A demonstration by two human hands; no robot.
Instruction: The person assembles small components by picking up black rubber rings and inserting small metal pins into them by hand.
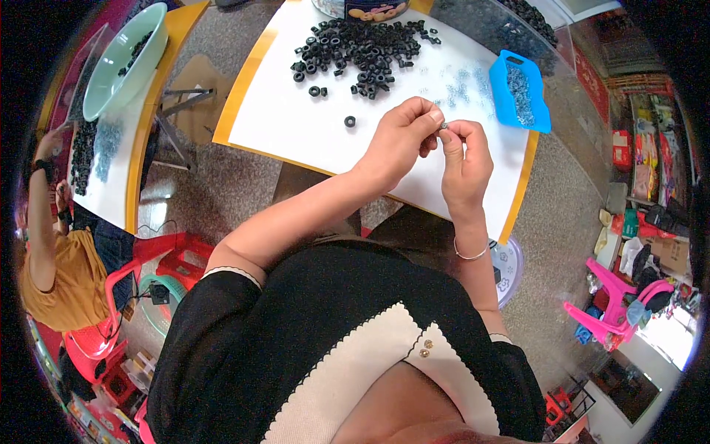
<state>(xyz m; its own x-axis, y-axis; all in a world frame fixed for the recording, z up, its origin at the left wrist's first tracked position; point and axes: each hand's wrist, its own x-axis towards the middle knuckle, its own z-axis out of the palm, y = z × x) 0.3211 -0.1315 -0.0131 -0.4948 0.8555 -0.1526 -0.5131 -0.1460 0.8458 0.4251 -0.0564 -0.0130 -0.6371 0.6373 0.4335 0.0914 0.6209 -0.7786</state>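
Note:
My left hand (399,144) and my right hand (467,159) meet above the front part of a white-topped table (296,126) with a yellow edge. Both are closed in a pinch, fingertips almost touching. At the right thumb and forefinger shows a tiny greyish piece (444,126). What the left fingers hold, if anything, is hidden. One black ring-shaped part (350,121) lies alone to the left of my hands. Beyond them spreads a heap of small black ring-shaped parts (362,48). Tiny clear bluish pieces (462,87) are scattered to the right of the heap.
A blue scoop-like tray (499,92) of clear pieces sits at the table's right edge. A printed tub (361,9) stands at the back. On the left, a person in a mustard top (59,277) works at another table with a pale green basin (100,92). A pink stool (610,303) is at right.

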